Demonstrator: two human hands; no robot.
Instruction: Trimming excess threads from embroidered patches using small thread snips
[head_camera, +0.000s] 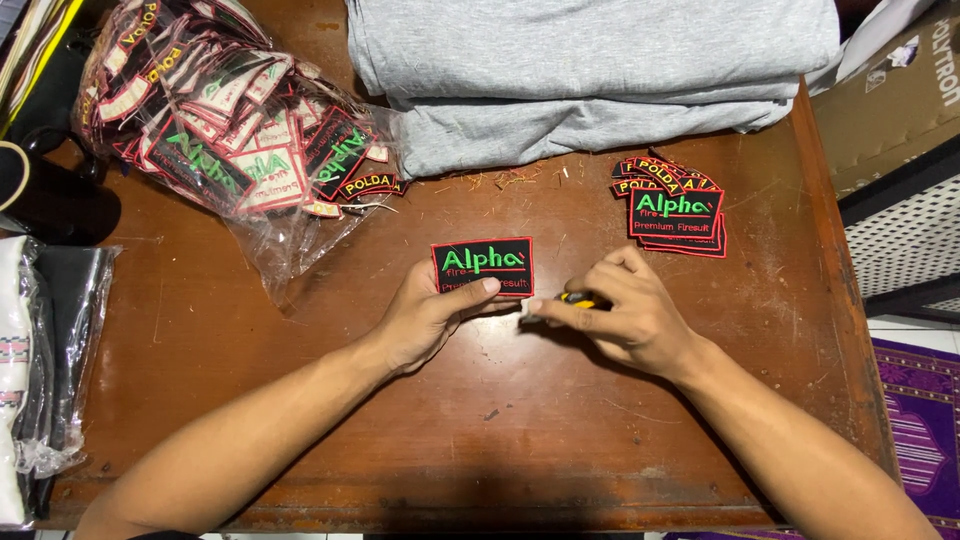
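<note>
A black rectangular embroidered patch (483, 264) with a red border and green lettering lies on the brown wooden table (300, 400). My left hand (425, 315) presses its lower edge with the thumb and fingers. My right hand (625, 310) is closed on a small yellow and black tool (577, 298), its tip at the patch's lower right corner.
A stack of similar patches (675, 210) lies at the right. A clear plastic bag full of patches (225, 125) sits at the back left. Folded grey cloth (590, 70) lies at the back. Bagged fabric (40, 370) is at the left edge. Thread scraps (505, 180) lie near the cloth.
</note>
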